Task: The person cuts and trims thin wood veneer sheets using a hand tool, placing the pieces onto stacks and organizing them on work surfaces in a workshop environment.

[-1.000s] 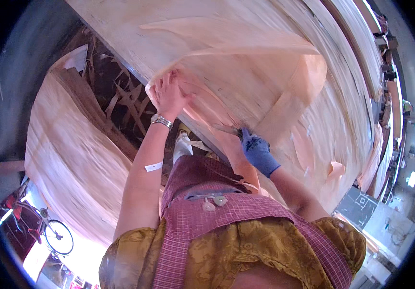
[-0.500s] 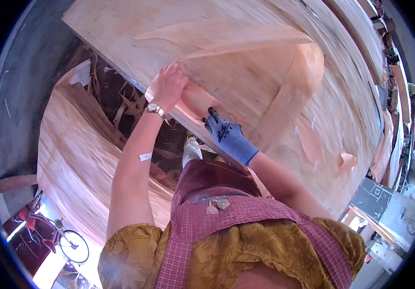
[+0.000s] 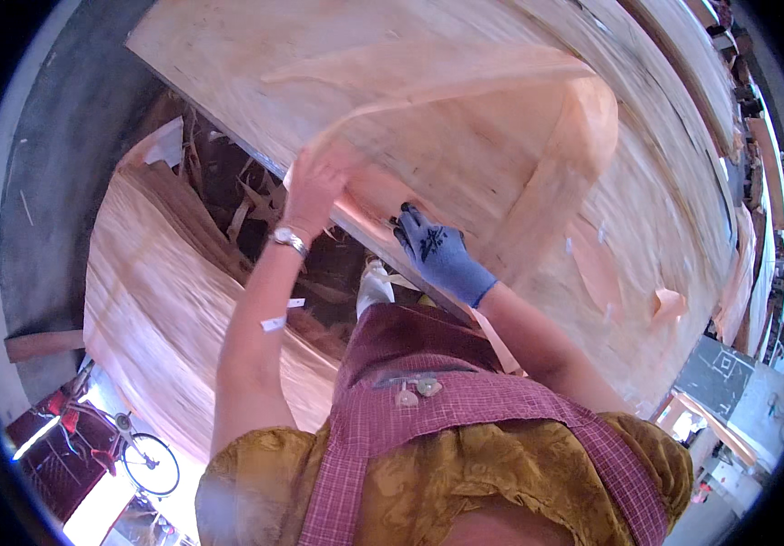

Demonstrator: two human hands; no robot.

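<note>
My bare left hand [image 3: 319, 187], with a metal-banded watch on the wrist, is closed over the near end of a long pale veneer strip [image 3: 465, 77] at the edge of the stack. Motion blurs its fingers somewhat. From there the strip arcs away and bends back at the right in a wide loop. My right hand [image 3: 442, 257] wears a blue-grey glove with dark fingertips. Its fingers rest slightly apart on the near edge of the veneer stack [image 3: 483, 155], to the right of my left hand. Whatever lies under those fingertips is hidden.
At the left stands another veneer pile [image 3: 164, 291]. Torn scraps [image 3: 255, 205] lie in the dark gap between it and the stack. Loose pieces [image 3: 670, 305] sit on the stack at right. A bicycle [image 3: 148, 462] stands at lower left.
My left hand has moved slightly down and toward me along the stack's edge, and it is now blurred. The right hand stays at nearly the same spot. The whole view has shifted a little.
</note>
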